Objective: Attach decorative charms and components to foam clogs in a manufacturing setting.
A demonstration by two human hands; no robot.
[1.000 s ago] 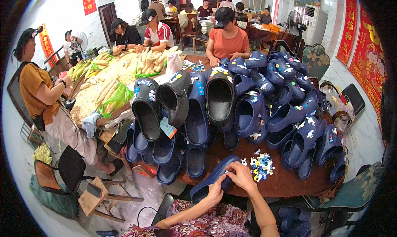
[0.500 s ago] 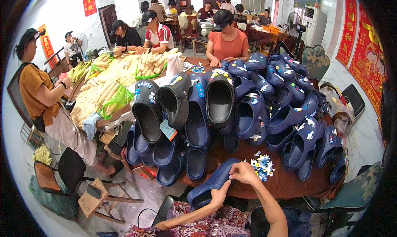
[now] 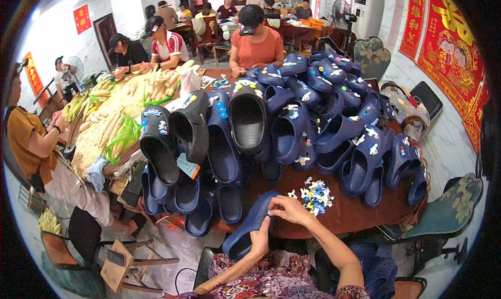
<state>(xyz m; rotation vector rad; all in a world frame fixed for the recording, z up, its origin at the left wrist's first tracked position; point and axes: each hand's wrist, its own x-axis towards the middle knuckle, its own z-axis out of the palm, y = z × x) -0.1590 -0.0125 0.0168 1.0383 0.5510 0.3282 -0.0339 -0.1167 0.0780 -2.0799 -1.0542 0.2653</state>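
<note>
A navy foam clog (image 3: pixel 244 230) is held low at the table's near edge, tilted with its toe up and to the right. My left hand (image 3: pixel 259 240) grips its side, thumb pointing up toward the holes. Pressed together at the clog's upper edge, the fingers of my right hand (image 3: pixel 289 209) meet my left thumb; a tiny whitish bit shows there, too small to name. Just beyond my right hand lies a small heap of blue, white and yellow shoe charms (image 3: pixel 316 195) on the brown tabletop (image 3: pixel 334 220).
Many navy clogs (image 3: pixel 284 137) with charms are piled across the table, with black clogs (image 3: pixel 248 121) at the front left. Corn cobs and kernels (image 3: pixel 102 137) cover the left side. A person in an orange top (image 3: pixel 257 51) works opposite. Chairs (image 3: pixel 454 205) stand around.
The whole view has swung to the right, so the scene sits further left. Both hands keep to the same clog, with the right fingers still pinched at its upper edge.
</note>
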